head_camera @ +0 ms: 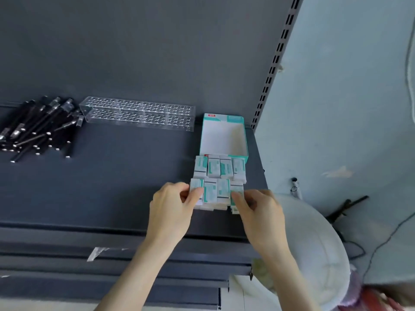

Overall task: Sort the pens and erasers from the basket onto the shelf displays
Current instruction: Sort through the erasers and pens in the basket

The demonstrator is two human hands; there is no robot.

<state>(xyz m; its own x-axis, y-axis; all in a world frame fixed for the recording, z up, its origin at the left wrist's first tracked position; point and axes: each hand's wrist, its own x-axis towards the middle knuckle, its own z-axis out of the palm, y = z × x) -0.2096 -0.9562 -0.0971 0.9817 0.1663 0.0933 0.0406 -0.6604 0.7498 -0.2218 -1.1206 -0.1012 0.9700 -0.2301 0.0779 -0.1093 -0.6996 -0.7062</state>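
Several white-and-teal erasers lie in two rows on the dark grey shelf (112, 187). The far row (219, 167) sits right in front of an empty teal-edged cardboard box (223, 136). My left hand (173, 205) pinches the left end of the near row (216, 191), thumb on top. At that row's right end my right hand (258, 209) pinches it the same way. A heap of black pens (38, 126) lies at the far left of the shelf. Beside the pens stands an empty clear acrylic pen rack (139, 114) with many holes.
A white round basket (314, 248) sits low to the right of the shelf, beside my right forearm. The shelf's slotted upright (276, 61) rises at the right edge. Lower shelf edges run below, one with a strip of tape (96, 253). Cables hang along the pale wall.
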